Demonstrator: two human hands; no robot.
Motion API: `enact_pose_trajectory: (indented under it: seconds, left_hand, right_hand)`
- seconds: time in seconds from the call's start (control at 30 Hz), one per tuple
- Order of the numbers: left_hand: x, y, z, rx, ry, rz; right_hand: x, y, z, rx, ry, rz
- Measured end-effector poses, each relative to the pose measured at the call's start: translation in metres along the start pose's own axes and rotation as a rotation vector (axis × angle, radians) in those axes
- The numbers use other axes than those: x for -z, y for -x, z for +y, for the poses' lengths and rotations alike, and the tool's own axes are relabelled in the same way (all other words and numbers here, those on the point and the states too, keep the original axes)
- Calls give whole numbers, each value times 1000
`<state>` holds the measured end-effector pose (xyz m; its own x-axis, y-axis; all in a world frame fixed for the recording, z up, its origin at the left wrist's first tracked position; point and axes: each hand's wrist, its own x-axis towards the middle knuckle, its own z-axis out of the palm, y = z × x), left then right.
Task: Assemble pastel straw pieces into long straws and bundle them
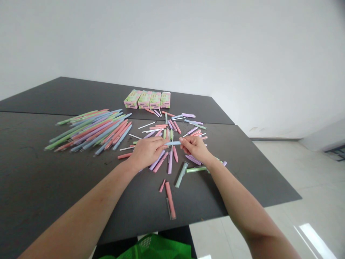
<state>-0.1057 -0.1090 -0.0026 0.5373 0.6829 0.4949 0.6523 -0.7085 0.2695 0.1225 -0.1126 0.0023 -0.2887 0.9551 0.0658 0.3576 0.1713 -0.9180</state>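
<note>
Over the table (129, 205) and its scattered parts (170, 163), I see the left hand (147, 151) and the right hand (196, 147) each pinching one end of a blue pen (173, 143). I judge it light, stiff and a little slippery, best taken near both ends. Its long axis runs left to right, nearly level; the hands hide its ends, so I cannot tell which way it points.

A dark table (129, 205) bears piled pens (93, 133) left of the grip, boxes (145, 98) beyond it, and pen parts (170, 163) scattered around it.
</note>
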Motion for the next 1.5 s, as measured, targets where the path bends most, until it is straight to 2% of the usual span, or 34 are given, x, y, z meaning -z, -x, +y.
enact_pose_trajectory:
  seconds: [0.1,0.27,0.37,0.67,1.03,1.2,1.37,1.5]
  left_hand:
    - [0,0,-1,26,8,-12]
    - [2,-1,-1,62,26,-57]
    - [1,-1,-2,50,27,-59]
    - [-1,1,0,-26,-52,-13]
    - [3,-1,0,-3,-34,-61]
    - [2,-1,0,6,-55,-101]
    - [1,-1,-4,46,-2,-126]
    - [2,-1,-7,55,78,-129]
  right_hand:
    - [0,1,0,22,34,-8]
    - [3,2,-2,258,254,58]
    - [4,2,0,306,302,76]
    - [-1,4,-3,159,299,-5]
    - [-3,0,-1,-13,18,-80]
    - [-3,0,5,60,-6,-77]
    - [2,0,7,198,46,28]
    - [3,-1,8,189,12,48]
